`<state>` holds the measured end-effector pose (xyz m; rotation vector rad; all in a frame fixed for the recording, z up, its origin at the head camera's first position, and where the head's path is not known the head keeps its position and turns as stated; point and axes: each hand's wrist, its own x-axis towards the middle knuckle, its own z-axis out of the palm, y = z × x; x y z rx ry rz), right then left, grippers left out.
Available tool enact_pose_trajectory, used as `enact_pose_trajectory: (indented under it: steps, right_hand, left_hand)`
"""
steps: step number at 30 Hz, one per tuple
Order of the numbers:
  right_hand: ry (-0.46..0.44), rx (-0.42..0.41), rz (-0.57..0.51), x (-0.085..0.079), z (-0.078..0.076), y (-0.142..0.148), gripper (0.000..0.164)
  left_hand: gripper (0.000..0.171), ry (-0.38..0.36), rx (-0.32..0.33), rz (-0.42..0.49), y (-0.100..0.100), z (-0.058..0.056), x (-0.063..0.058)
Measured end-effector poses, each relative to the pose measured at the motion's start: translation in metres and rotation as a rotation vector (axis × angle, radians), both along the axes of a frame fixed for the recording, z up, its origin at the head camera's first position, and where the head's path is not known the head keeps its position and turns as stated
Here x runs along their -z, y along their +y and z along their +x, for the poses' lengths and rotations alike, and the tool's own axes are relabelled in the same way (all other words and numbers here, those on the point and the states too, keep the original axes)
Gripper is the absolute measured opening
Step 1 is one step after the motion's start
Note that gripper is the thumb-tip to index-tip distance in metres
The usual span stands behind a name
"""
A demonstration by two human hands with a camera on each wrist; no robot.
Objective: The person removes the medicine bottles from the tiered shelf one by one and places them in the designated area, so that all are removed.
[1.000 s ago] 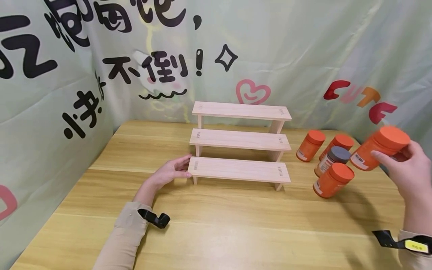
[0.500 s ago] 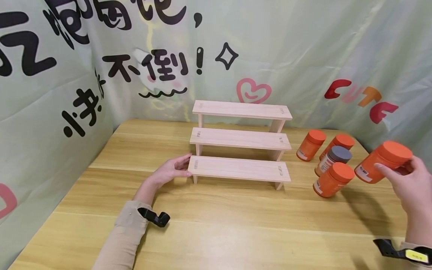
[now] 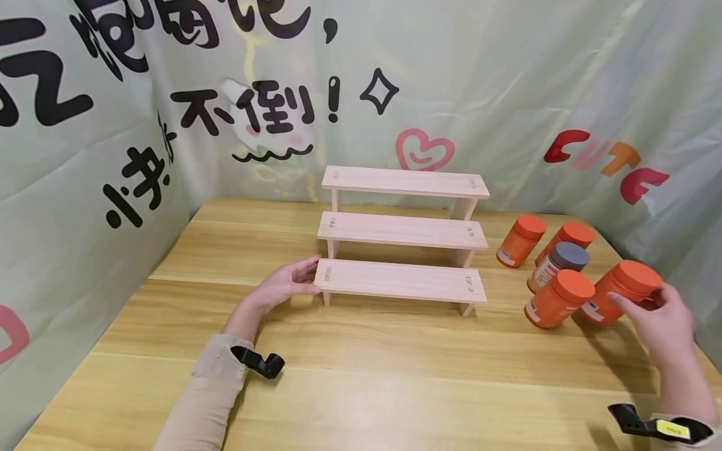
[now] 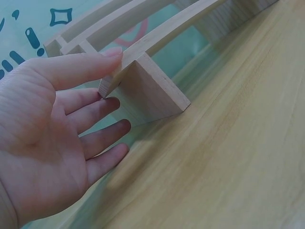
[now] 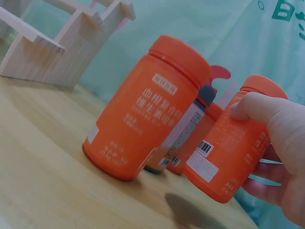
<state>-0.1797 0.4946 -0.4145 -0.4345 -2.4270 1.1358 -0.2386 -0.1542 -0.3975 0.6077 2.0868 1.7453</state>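
A three-step wooden display stand (image 3: 400, 280) stands mid-table. At the left end of its lowest step, my left hand (image 3: 282, 288) pinches the board's corner, thumb on top and index finger below; the other fingers (image 4: 106, 132) extend beneath it. My right hand (image 3: 662, 326) grips an orange supplement bottle (image 3: 612, 297), thumb on the near side and fingers around the back. In the right wrist view that bottle (image 5: 231, 143) hangs tilted just above the table, its shadow below. Right beside it stands another orange bottle (image 3: 558, 300) with an orange cap.
Behind the held bottle stand a grey-capped bottle (image 3: 549, 269) and two more orange bottles, one at the back left (image 3: 520, 241) and one at the back right (image 3: 571, 235). A printed cloth (image 3: 496, 81) hangs along the rear of the wooden table (image 3: 361, 376).
My right hand has lowered the orange bottle toward the table, then moved it left, close beside the front orange bottle. The left hand stays at the stand's corner.
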Motion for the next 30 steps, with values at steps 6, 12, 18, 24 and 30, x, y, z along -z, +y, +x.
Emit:
enact_pose_trajectory:
  steps: [6, 12, 18, 24, 30]
  right_hand:
    - [-0.063, -0.022, -0.003, -0.031, 0.019, -0.046, 0.050]
    - [-0.120, -0.063, 0.041, -0.043, 0.024, -0.062, 0.065]
    - [-0.131, -0.087, 0.061, -0.038, 0.024, -0.058, 0.067]
    - [-0.152, -0.066, 0.048, -0.034, 0.023, -0.056, 0.073]
    - [-0.103, -0.100, 0.009, -0.028, 0.019, -0.054, 0.065]
  left_hand:
    - [0.080, 0.013, -0.007, -0.013, -0.001, -0.001, 0.001]
    - [0.081, 0.007, -0.009, -0.007, -0.001, -0.001, 0.001]
    - [0.082, 0.007, 0.005, 0.009, 0.000, -0.002, 0.003]
    - [0.080, -0.006, 0.016, 0.030, 0.001, -0.002, 0.002]
    - [0.081, 0.007, 0.017, 0.023, 0.000, -0.003, 0.002]
